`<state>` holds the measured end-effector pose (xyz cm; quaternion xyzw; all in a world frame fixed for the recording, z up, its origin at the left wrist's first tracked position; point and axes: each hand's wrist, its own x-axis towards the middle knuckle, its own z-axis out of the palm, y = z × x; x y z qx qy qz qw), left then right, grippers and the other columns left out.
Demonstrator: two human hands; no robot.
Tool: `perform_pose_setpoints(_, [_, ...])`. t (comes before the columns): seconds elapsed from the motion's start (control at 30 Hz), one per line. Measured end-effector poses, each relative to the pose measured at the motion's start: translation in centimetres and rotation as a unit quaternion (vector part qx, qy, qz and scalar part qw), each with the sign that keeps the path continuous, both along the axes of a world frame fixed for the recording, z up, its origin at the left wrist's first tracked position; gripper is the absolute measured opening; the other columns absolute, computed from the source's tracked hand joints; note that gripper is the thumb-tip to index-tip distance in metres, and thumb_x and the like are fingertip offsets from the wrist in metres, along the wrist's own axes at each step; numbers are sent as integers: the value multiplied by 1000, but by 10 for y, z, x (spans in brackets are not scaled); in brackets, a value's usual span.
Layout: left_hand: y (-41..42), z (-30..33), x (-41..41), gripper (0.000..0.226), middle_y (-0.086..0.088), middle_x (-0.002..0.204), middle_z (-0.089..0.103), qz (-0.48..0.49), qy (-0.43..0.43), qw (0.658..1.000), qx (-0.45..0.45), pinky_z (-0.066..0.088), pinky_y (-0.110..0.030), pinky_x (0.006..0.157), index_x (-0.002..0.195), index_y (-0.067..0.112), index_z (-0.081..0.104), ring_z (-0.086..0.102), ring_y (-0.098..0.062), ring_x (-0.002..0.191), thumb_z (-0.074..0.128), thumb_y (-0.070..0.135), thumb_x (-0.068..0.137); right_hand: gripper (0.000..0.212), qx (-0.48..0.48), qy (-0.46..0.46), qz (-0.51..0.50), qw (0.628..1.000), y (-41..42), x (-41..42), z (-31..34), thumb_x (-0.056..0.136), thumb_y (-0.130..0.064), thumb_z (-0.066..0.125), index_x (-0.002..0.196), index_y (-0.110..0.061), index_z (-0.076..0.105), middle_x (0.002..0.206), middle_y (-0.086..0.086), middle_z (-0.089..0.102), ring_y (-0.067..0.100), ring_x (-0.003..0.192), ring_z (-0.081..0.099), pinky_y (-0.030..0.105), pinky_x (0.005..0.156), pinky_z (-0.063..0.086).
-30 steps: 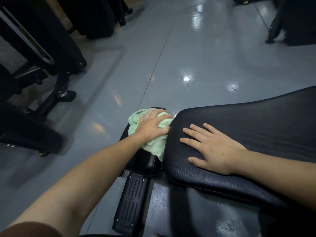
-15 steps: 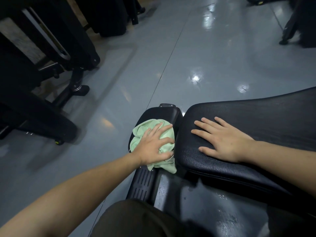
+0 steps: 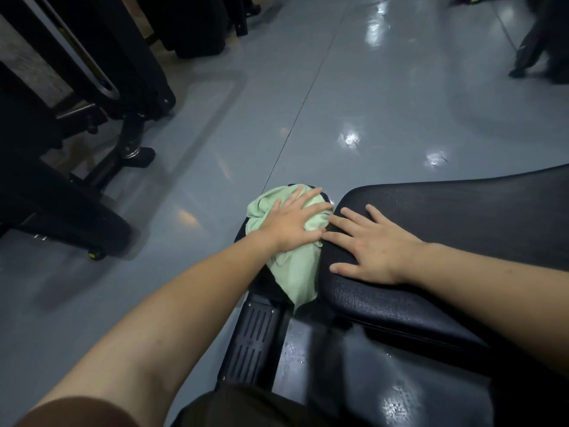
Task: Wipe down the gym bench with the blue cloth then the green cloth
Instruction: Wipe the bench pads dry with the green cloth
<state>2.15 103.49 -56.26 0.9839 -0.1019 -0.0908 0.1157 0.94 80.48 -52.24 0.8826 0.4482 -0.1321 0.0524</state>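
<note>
From the head camera, looking down, the green cloth (image 3: 289, 241) lies bunched on the small black seat pad (image 3: 264, 280) at the end of the gym bench, pressed against the edge of the long black pad (image 3: 462, 229), with one corner hanging toward the frame below. The left hand (image 3: 292, 224) lies flat on top of it, fingers (image 3: 311, 208) straight and a little spread, pressing rather than pinching. The right hand (image 3: 374, 245) rests palm down on the long pad just beside it, fingers fanned out, holding nothing. The cloth looks thin, soft and light; it will crumple and slide under a palm, so I would say a flat hand over the thick middle of the bunch controls it best, not a pinch at the loose corner. The vinyl looks grained and firm, probably slick. Most of the seat pad is hidden under cloth and forearm, the bench runs out of frame on the right, no blue cloth is in sight, and the dark machines (image 3: 77, 124) at left are too dim to identify.
</note>
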Motion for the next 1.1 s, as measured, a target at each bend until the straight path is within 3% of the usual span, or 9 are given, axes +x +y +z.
perform_pose_setpoints(0.2, [6, 2, 48, 67, 14, 143, 46, 53, 12, 999, 8, 28, -52, 113, 140, 53, 41, 38, -17, 137, 34, 81, 79, 85, 31, -20, -19, 999, 1, -3, -8, 86, -74, 5, 158, -30, 18, 168, 1, 4, 23, 154, -4, 57, 122, -1])
perform_pose_setpoints(0.37, [16, 0, 52, 73, 14, 131, 52, 108, 23, 994, -8, 34, -45, 107, 134, 46, 51, 45, -17, 128, 29, 88, 79, 86, 45, -15, -27, 999, 2, -3, -7, 85, -74, 5, 157, -31, 23, 167, 0, 10, 23, 154, -1, 56, 122, 0])
perform_pose_setpoints(0.47, [34, -4, 44, 60, 14, 130, 50, 166, 28, 985, -36, 33, -43, 106, 131, 50, 51, 42, -16, 130, 34, 83, 84, 85, 40, -20, -26, 999, 2, -4, -8, 84, -74, 3, 157, -33, 18, 167, -1, 7, 22, 154, -3, 56, 122, 0])
perform_pose_setpoints(0.6, [55, -9, 19, 56, 18, 149, 35, 213, 34, 975, -60, 35, -46, 109, 140, 61, 35, 32, -16, 141, 35, 79, 87, 85, 44, -21, -26, 998, 2, -3, -7, 83, -74, 4, 157, -34, 19, 167, -2, 9, 21, 154, -1, 55, 122, 1])
perform_pose_setpoints(0.77, [55, -5, -17, 60, 20, 157, 20, 267, 35, 959, -90, 34, -38, 109, 146, 62, 25, 34, -24, 138, 40, 75, 89, 80, 38, -20, -27, 999, 2, -4, -5, 86, -74, 8, 157, -37, 16, 167, -5, 6, 18, 154, -4, 53, 123, -1])
perform_pose_setpoints(1.1, [59, -15, -94, 73, 16, 159, 17, 351, 53, 925, -138, 34, -49, 114, 145, 67, 16, 33, -33, 136, 35, 85, 77, 84, 33, -26, -28, 999, 1, -4, -4, 83, -76, 5, 156, -38, 18, 167, -6, 8, 18, 154, -2, 52, 123, 1])
